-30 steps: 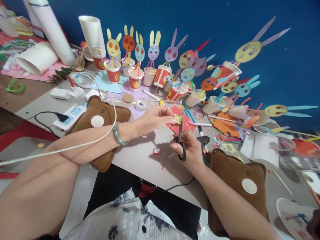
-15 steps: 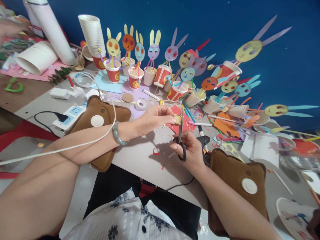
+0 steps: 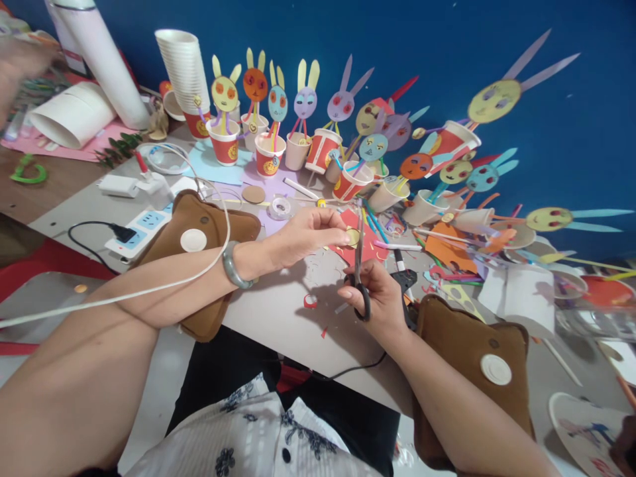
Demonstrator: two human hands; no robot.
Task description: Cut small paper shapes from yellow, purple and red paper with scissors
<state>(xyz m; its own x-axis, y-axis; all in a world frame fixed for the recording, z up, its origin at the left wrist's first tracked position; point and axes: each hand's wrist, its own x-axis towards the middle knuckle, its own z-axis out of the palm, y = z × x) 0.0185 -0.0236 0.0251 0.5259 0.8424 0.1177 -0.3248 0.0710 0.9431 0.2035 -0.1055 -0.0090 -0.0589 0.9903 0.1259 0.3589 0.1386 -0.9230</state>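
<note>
One pair of scissors (image 3: 358, 255) stands in my view above the table (image 3: 278, 308), blades pointing away from the wearer toward the blue wall (image 3: 322, 26), the long axis running almost straight out from the body, handle loops nearest. I see the right hand (image 3: 380, 301) closed round those loops, thumb and fingers wrapped. The left hand (image 3: 305, 240) has thumb and fingertips pinched on a small yellow paper disc (image 3: 352, 238), held just to the left of the blades. I can't tell whether blade and disc touch.

Beneath them I make out red paper (image 3: 375, 243) and small scraps on the grey top. A black tool (image 3: 405, 281) lies right of the scissors, and a tape roll (image 3: 279, 208) sits beyond the left wrist. One brown pouch (image 3: 209, 311) is under the left forearm; a second brown pouch (image 3: 467, 384) is by the right. Farther out, paper rabbit figures (image 3: 305, 103) stand in paper cups (image 3: 227, 149) along the wall. At far left I get another person's hand (image 3: 22, 69), blurred.
</note>
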